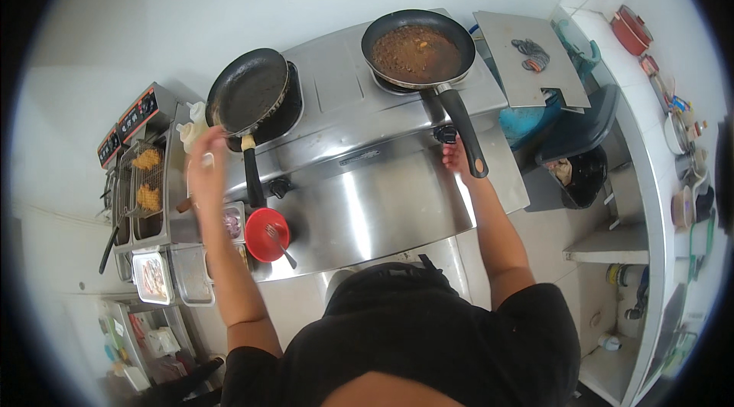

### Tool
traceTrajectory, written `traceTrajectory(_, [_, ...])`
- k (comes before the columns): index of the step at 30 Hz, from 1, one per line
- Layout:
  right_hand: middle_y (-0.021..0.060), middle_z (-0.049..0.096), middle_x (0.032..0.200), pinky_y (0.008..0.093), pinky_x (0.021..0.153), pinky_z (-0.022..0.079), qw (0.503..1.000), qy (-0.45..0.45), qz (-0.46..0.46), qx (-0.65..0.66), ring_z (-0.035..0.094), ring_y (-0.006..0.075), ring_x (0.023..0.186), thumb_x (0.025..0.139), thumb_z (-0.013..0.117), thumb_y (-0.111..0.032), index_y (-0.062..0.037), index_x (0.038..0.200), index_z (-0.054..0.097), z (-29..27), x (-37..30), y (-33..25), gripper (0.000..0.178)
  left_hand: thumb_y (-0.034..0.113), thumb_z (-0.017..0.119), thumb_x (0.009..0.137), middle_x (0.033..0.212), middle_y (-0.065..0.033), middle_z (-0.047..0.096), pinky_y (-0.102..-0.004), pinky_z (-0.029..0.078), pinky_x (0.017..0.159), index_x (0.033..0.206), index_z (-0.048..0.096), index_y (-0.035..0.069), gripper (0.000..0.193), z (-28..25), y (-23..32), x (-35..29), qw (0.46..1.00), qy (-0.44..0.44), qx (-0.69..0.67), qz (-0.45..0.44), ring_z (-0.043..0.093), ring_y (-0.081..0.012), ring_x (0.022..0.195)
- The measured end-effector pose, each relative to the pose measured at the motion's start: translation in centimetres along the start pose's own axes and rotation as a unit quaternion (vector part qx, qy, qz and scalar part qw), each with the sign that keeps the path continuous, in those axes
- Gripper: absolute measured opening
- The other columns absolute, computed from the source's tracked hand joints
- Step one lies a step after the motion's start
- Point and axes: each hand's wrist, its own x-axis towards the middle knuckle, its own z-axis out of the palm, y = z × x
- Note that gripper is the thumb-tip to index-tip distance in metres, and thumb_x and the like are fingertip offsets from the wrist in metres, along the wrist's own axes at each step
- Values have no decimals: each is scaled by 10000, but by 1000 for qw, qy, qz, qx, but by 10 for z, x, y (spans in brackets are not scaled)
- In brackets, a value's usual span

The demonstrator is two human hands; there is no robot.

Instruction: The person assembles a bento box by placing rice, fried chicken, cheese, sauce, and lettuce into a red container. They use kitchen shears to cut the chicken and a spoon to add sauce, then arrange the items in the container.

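Observation:
My left hand (206, 174), blurred by motion, is raised left of the handle of a dark frying pan (248, 93), with its fingers stretched out and nothing visible in them. Squeeze bottles (191, 131) stand just beyond it. Below the hand's right side is a red bowl (266, 248) with a fork (281, 246) in it. At the front of the steel stove (359, 208), my right hand (456, 156) has its fingers curled at a black stove knob (445, 135). The handle of a second frying pan (464, 128), which contains brown sauce (417, 53), partly covers that hand.
On the left stands a deep fryer (141, 216) with golden fried pieces in its baskets. Steel food trays (191, 273) sit near the red bowl. To the right are a board with a dark cloth (531, 55), an opened black bin (581, 177) and a tiled shelf (634, 93).

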Motion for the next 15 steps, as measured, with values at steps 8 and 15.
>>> traceTrajectory(8, [44, 582, 774, 258, 600, 459, 924, -41, 48, 377, 558, 155, 679, 904, 447, -277, -64, 862, 554, 38, -20, -3, 242, 453, 416, 935, 1129, -86, 583, -342, 412, 869, 1237, 484, 102, 467, 210, 175, -74, 668, -481, -483, -299, 568, -173, 1001])
traceTrajectory(15, [54, 608, 857, 310, 690, 452, 851, -158, 162, 475, 578, 181, 853, 920, 402, -336, -66, 966, 568, -5, -53, 23, 320, 590, 628, 739, 1166, -37, 458, -353, 358, 868, 1249, 422, 136, 714, 290, 212, -75, 652, -352, -513, -433, 445, -197, 1036])
